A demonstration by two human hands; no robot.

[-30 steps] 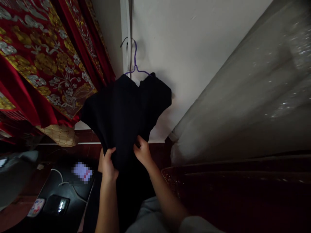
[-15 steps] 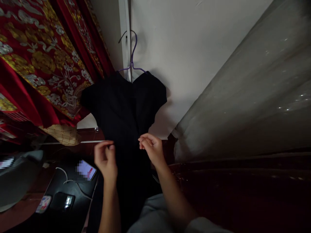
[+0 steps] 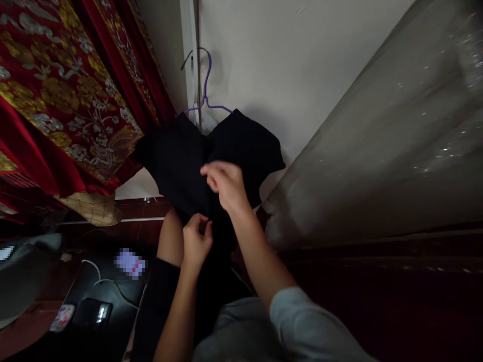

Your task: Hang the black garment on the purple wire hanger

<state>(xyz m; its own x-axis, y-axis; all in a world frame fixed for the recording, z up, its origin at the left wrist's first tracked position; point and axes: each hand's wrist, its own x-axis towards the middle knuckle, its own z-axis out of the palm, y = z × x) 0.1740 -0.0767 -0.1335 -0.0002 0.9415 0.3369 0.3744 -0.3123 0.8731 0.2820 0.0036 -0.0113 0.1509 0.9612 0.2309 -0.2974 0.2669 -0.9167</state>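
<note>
While the left hand (image 3: 196,244) looks to pinch the front of the black garment (image 3: 247,146), probably to keep the cloth taut, the right hand (image 3: 225,185) sits higher, its fingers curled together before the chest; whether they grip cloth I cannot tell. Left of the knee (image 3: 170,239), a black table (image 3: 81,286) bears a phone (image 3: 130,263). Embroidered red cloth (image 3: 62,95) crowds one sleeve. Beyond, a purple hanger (image 3: 207,85) hooks a white bar (image 3: 187,30), apparently so the garment hangs freely.
</note>
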